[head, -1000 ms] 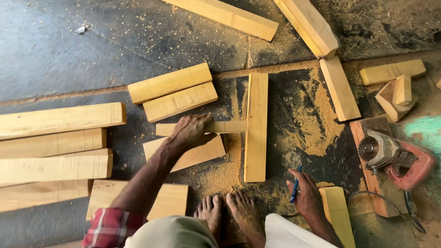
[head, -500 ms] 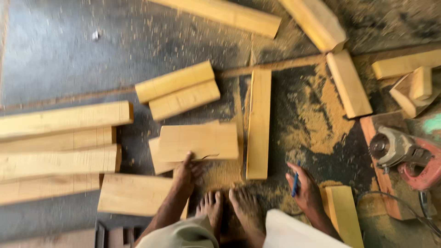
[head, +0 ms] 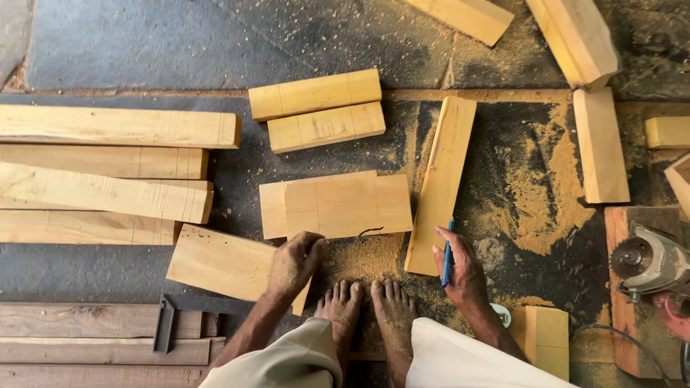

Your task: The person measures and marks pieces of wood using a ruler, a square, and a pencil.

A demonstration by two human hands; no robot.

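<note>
left hand [head: 293,262]: fingers curled together, tips pressing the near edge of a flat pale wood block [head: 348,205], smooth-sawn with pencil lines. just under the knuckles lies a wider plank offcut [head: 223,262]. right hand [head: 460,271]: fingers closed round a blue pencil [head: 447,253], resting against the end of a long narrow board [head: 442,179]. between both hands, gritty sawdust [head: 363,255] on the dark stone floor [head: 129,43] and bare feet [head: 370,309]. beyond the right fingers, a circular saw [head: 650,262].
</note>
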